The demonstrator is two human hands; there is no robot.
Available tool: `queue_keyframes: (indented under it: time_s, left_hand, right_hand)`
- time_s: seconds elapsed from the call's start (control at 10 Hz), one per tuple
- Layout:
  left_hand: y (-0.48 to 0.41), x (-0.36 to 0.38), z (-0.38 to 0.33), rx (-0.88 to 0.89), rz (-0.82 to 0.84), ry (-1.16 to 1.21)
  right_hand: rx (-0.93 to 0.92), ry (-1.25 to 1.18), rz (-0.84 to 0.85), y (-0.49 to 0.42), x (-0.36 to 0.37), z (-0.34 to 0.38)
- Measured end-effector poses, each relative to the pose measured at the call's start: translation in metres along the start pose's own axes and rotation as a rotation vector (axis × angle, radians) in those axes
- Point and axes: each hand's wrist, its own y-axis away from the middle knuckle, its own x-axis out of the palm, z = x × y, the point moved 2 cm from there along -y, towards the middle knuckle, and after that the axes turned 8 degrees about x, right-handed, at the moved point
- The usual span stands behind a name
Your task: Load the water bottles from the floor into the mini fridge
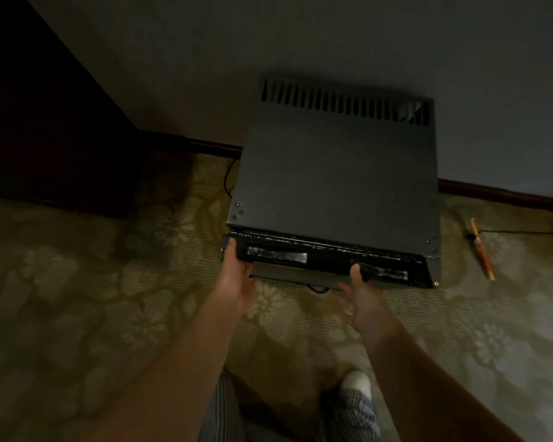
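A black mini fridge stands on the patterned carpet at its far edge. Its slotted back is against the wall and its door faces the person. Both bare arms reach down to the top of that door. The left hand grips the door's top left corner, with the thumb laid over the upper edge and the fingers wrapped round the corner out of sight. The right hand is open: its thumb rests on the door's top strip right of the middle, and its fingers are spread loosely just below, in front of the door face. It is too dark to tell whether the door is ajar. A thin black cable runs down beside the fridge's left side near the baseboard. Dark wooden furniture fills the carpet's far left corner. To the right of the fridge, an orange-and-yellow stick-like object lies on the carpet. At the near edge are striped trousers and a white-socked foot.
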Motion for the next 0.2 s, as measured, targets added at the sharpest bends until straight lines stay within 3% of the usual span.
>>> queue_keyframes:
  time_s: [0.2]
  left_hand:
    - [0.025, -0.007, -0.029, 0.030, 0.078, -0.899]
  right_hand:
    - [0.001, 0.372, -0.006, 0.017, -0.007, 0.020]
